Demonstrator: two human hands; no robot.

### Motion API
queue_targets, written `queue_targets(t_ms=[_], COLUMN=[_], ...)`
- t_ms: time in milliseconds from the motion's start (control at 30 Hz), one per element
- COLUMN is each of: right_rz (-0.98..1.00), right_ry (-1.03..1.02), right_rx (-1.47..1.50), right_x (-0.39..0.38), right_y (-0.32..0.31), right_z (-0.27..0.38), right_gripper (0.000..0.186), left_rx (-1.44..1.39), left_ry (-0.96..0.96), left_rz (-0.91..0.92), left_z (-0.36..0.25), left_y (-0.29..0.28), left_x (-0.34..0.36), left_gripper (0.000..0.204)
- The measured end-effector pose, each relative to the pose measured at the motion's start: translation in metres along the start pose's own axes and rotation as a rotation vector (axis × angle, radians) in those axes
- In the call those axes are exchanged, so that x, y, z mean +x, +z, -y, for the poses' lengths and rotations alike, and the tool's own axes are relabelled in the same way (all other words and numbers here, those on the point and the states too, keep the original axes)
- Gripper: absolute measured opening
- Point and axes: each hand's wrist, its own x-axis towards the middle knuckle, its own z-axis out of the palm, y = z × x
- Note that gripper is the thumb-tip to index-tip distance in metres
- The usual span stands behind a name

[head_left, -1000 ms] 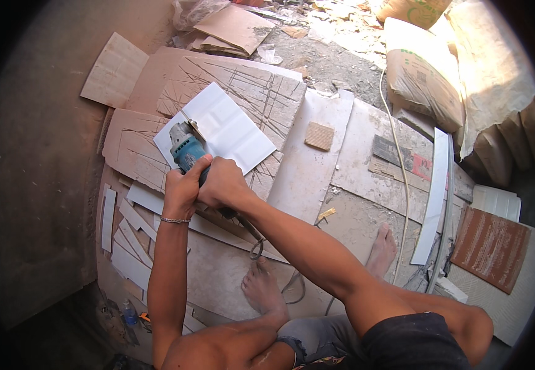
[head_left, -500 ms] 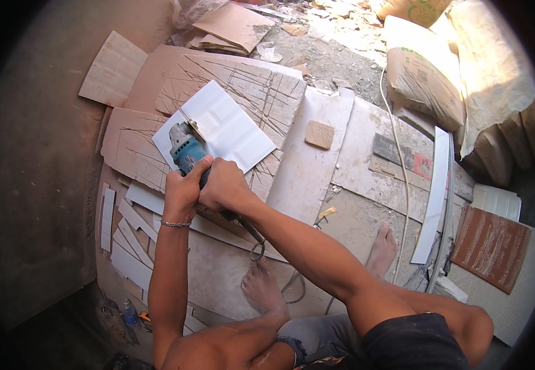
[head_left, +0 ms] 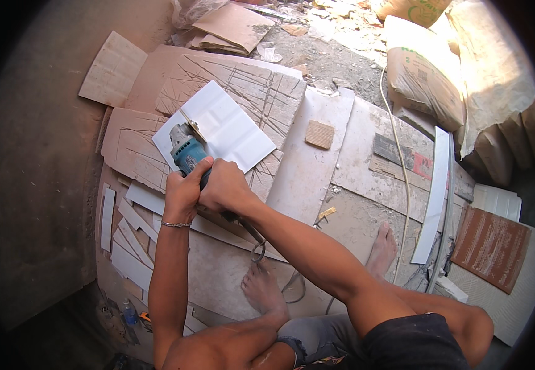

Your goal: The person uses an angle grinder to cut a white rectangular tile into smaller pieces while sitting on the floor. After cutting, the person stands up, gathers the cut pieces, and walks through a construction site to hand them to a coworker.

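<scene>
Both of my hands grip a blue angle grinder [head_left: 187,151] with a grey metal head. My left hand [head_left: 183,191] is closed on its body from the left, thumb across it, and my right hand [head_left: 224,185] wraps round it from the right. The thin cutting disc [head_left: 190,124] stands on edge over a square white tile [head_left: 233,128], at its upper-left part; whether it touches cannot be seen clearly. The tile lies on a pinkish board [head_left: 267,86] scored with many cut lines. The power cord [head_left: 256,250] hangs looped below my hands.
A small square offcut [head_left: 319,135], white strips [head_left: 431,197], a brown tile [head_left: 489,246] and a pale cable [head_left: 400,160] lie rightward. Stacked sacks [head_left: 425,80] stand upper right. Scraps [head_left: 132,253] lie lower left beside a wall [head_left: 39,166]. My bare feet [head_left: 258,287] rest on the boards.
The view has shifted very slightly since a second ago. My hands and the grinder hold almost the same position over the tile.
</scene>
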Motion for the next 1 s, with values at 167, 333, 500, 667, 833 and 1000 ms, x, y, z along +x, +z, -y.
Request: queue_targets(t_ms=[167,333,500,667,833,1000], right_rz=[0.016,0.052,0.052,0.053,0.023,0.056], right_ry=[0.002,0.033,0.030,0.031,0.023,0.030], right_rx=[-0.011,0.031,0.046,0.029,0.010,0.024], right_x=[-0.003,-0.011,-0.015,-0.012,-0.009,-0.012], right_y=[-0.004,-0.012,-0.014,-0.010,-0.007,-0.010], right_z=[0.003,0.007,0.008,0.005,0.003,0.003], right_gripper=[0.053,0.045,0.044,0.044,0.056,0.046], left_rx=[-0.001,-0.025,-0.007,-0.004,-0.025,0.009], left_ry=[-0.003,-0.002,0.013,0.005,-0.005,0.005], left_rz=[0.000,0.012,0.006,0.005,0.013,0.000], left_z=[0.001,0.002,0.003,0.004,0.004,0.004], left_y=[0.000,0.001,0.002,0.002,0.001,0.002], left_x=[-0.001,-0.004,-0.005,-0.004,-0.005,-0.006], left_gripper=[0.039,0.039,0.037,0.036,0.036,0.037])
